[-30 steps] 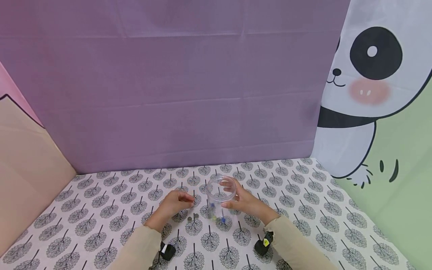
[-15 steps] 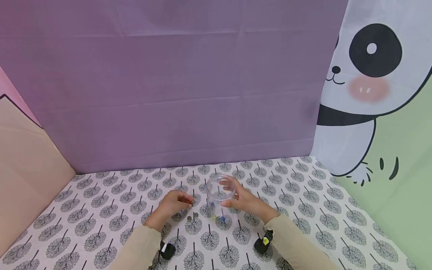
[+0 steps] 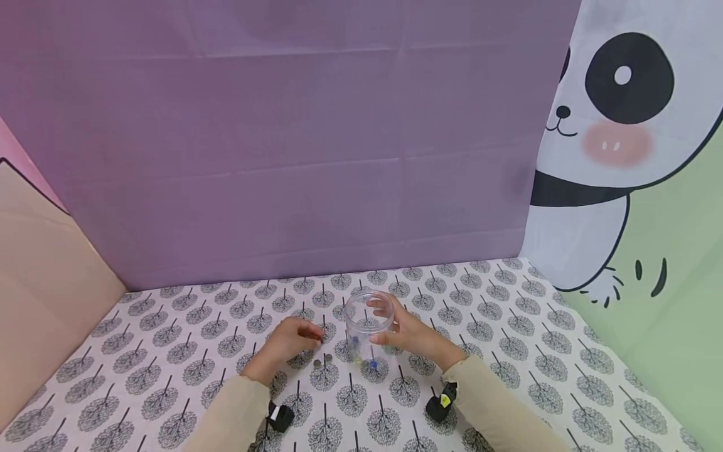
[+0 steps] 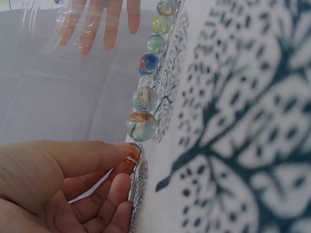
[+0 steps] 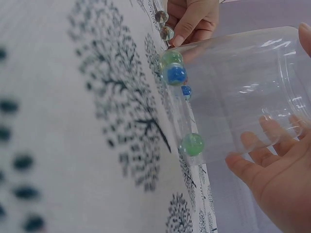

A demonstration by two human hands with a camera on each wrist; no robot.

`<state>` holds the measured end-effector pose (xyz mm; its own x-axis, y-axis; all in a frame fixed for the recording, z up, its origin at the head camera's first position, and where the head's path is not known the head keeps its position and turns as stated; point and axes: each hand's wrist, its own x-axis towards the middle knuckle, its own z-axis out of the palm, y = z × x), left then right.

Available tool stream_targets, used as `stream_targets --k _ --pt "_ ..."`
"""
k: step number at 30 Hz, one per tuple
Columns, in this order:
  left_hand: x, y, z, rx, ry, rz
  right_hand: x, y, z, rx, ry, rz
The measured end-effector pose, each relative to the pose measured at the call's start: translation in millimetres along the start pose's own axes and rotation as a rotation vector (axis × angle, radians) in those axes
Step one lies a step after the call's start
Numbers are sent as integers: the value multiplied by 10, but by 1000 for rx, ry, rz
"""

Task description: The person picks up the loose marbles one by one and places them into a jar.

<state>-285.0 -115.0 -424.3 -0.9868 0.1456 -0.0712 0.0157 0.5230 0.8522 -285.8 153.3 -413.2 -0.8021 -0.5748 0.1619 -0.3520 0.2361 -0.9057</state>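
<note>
A clear, lidless jar (image 3: 368, 328) stands upright on the patterned cloth with several coloured marbles at its bottom, among them a blue marble (image 5: 176, 74) and a green marble (image 5: 192, 144). My right hand (image 3: 415, 339) holds the jar from the right, thumb on the near side and fingers round the back. Left of the jar, my left hand (image 3: 284, 344) is low over the cloth. Its thumb and forefinger pinch an orange-streaked marble (image 4: 132, 154), mostly covered by the fingertips. Two loose marbles, one clear with orange swirls (image 4: 142, 127) and one paler (image 4: 145, 98), lie between this hand and the jar.
White cloth (image 3: 186, 370) with grey tree prints covers the table. A purple backdrop (image 3: 316, 157) rises at the back, with a panda-printed panel (image 3: 599, 238) on the right and a beige panel (image 3: 51, 276) on the left. Black wrist devices (image 3: 280, 417) sit below the forearms.
Hardly anything differs: both hands, the jar and the loose marbles stay in place, while the head view shifts slightly.
</note>
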Motion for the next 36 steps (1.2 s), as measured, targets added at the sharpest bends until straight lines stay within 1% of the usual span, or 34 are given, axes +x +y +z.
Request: stream_targets --k 2,7,9,14,25,32,36 --pt "6 -4 0 -6 -3 1 3 3 -4 4 -1 -3" --pt "-2 -4 -21 9 -30 51 -2 10 -5 11 0 6" --pt "-4 3 -20 11 -27 50 -8 3 -5 12 2 11" --pt "-3 21 -7 18 -7 15 -19 -14 -9 19 3 9" --pt "-7 -2 -23 9 -19 32 -9 -1 -1 25 4 9" --pt "-27 46 -46 42 -21 45 -2 21 1 23 7 9" --pt "-15 67 -60 55 -11 53 -2 18 3 14 8 11"
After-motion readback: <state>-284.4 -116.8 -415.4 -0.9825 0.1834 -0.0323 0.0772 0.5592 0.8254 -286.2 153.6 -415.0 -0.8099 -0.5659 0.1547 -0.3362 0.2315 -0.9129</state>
